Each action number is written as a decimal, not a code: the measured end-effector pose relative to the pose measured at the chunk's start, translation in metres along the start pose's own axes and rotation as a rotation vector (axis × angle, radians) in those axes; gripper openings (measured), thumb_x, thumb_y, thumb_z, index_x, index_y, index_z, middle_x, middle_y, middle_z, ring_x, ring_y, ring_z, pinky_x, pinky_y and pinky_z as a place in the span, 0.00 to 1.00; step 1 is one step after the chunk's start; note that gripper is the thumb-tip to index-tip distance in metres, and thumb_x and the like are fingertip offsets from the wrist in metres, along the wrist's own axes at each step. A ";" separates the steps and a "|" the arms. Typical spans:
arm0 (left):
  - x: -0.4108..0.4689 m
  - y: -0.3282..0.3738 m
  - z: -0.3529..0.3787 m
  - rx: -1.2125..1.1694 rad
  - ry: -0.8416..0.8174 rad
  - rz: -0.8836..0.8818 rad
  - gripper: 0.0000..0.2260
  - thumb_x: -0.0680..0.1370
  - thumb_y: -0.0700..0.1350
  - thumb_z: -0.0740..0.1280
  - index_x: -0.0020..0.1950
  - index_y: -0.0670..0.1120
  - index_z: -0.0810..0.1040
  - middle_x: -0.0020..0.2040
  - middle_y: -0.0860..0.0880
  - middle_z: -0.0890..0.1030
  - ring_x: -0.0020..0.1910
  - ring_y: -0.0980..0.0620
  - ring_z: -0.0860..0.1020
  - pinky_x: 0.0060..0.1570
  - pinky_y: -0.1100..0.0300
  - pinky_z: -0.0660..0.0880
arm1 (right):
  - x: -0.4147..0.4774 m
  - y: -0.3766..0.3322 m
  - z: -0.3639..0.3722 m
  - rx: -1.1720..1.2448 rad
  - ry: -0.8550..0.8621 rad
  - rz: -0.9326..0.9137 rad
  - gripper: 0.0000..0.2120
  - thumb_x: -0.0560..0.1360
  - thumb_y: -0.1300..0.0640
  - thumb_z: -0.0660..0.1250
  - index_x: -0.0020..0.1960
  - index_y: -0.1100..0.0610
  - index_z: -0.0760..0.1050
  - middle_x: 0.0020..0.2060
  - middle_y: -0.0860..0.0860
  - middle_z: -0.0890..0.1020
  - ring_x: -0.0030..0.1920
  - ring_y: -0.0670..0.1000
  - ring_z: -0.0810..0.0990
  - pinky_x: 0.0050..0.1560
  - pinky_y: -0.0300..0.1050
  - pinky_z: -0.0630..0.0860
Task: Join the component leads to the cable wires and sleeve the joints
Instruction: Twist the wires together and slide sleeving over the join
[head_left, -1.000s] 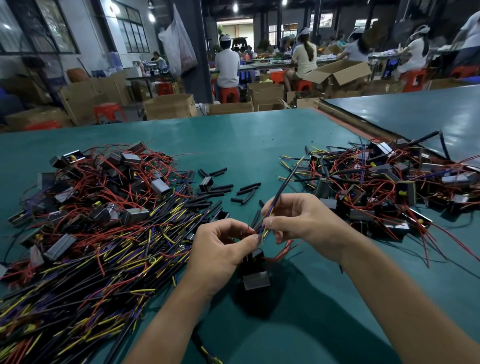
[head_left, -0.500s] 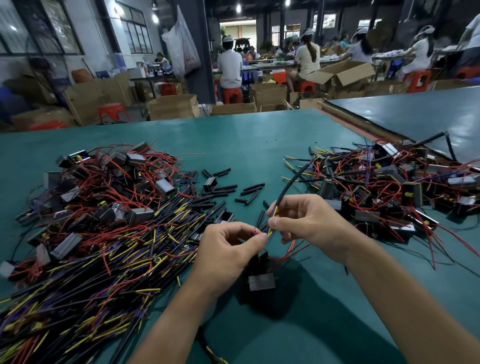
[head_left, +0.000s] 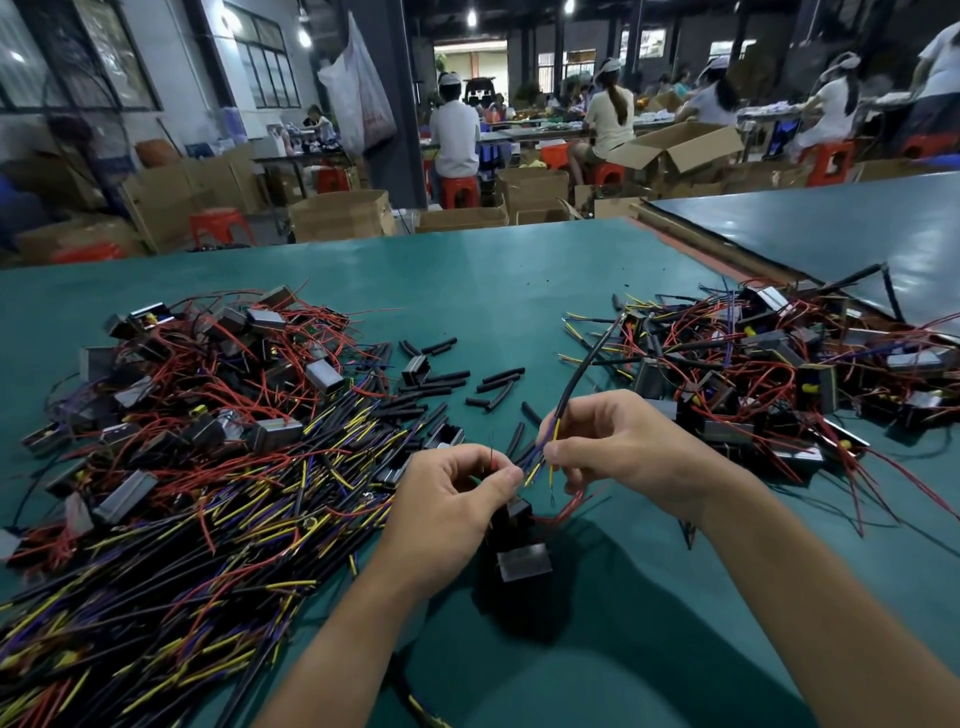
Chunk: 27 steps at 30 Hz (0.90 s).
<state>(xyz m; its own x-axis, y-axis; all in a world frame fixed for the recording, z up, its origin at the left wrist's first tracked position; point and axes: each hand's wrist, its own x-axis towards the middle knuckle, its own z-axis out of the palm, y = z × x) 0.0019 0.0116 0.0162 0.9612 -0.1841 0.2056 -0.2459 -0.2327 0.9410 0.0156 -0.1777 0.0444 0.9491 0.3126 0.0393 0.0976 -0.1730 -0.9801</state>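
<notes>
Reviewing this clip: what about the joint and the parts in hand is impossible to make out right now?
1. Head view: whether the red lead is twisted onto a wire of the black cable; fingertips of the left hand and right hand cover the spot, strands too fine.
2. Head view: lead roots on the component; the left hand and shadow hide them.
3. Head view: how far the wire pile runs; cut off by left and bottom edges.

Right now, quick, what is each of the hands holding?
Left hand: closed, pinching a thin lead above the black component.
Right hand: closed, holding the black cable near its yellow wire.
</notes>
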 end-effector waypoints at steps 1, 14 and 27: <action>0.000 0.001 0.000 -0.004 0.002 -0.004 0.08 0.76 0.38 0.70 0.36 0.43 0.80 0.29 0.52 0.76 0.25 0.58 0.70 0.28 0.66 0.67 | 0.000 0.000 0.001 0.008 -0.006 0.002 0.08 0.76 0.70 0.66 0.42 0.61 0.79 0.29 0.49 0.77 0.28 0.47 0.74 0.36 0.41 0.77; -0.002 0.004 -0.001 -0.058 -0.047 0.015 0.05 0.73 0.38 0.74 0.37 0.43 0.82 0.27 0.53 0.77 0.24 0.59 0.71 0.27 0.66 0.68 | 0.004 0.001 0.008 -0.176 0.146 -0.061 0.15 0.73 0.72 0.65 0.35 0.56 0.79 0.29 0.50 0.80 0.31 0.48 0.79 0.40 0.45 0.80; 0.000 0.008 -0.006 -0.256 0.038 -0.039 0.04 0.74 0.32 0.70 0.46 0.39 0.84 0.36 0.42 0.85 0.23 0.52 0.72 0.25 0.64 0.72 | 0.002 0.002 0.003 0.238 -0.001 -0.073 0.07 0.66 0.64 0.69 0.37 0.53 0.82 0.29 0.55 0.79 0.27 0.48 0.76 0.37 0.44 0.80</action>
<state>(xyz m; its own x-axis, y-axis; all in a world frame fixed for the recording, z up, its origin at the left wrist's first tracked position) 0.0003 0.0153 0.0253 0.9746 -0.1422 0.1731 -0.1732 0.0117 0.9848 0.0170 -0.1744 0.0423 0.9418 0.3170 0.1116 0.0926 0.0745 -0.9929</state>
